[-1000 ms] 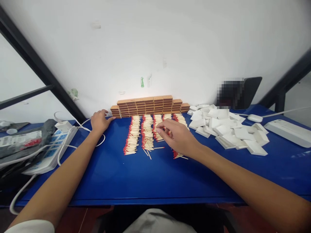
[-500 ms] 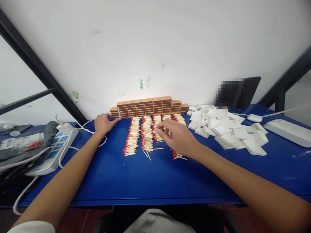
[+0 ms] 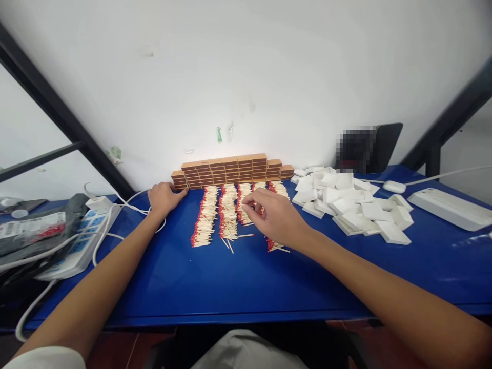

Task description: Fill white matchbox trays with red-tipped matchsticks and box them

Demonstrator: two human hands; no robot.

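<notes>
A low wall of stacked brown matchbox sleeves (image 3: 225, 171), stepped down at both ends, stands along the back of the blue table (image 3: 161, 287). My left hand (image 3: 164, 197) is closed around the short left stack of matchboxes (image 3: 179, 180), thumb at the front and fingers at the outer end. Before the wall lie several long rows of red-tipped matches (image 3: 204, 218). Over the right-hand rows hovers my right hand (image 3: 279, 215), its fingers curled and the thumb slightly apart from the index finger. No object shows in it, and it hides part of the matches beneath.
White matchbox trays (image 3: 346, 200) lie heaped at the right, beside a white box (image 3: 451, 209) and a small white case (image 3: 394, 187). Farther back leans a dark, partly pixelated device (image 3: 388, 148). A power strip (image 3: 86, 238), cables and a grey plastic bag (image 3: 38, 225) occupy the left.
The small gap between the left stack and the rest of the matchbox wall has closed up. The whole view has shifted slightly; my right hand keeps nearly the same pose over the matches.
</notes>
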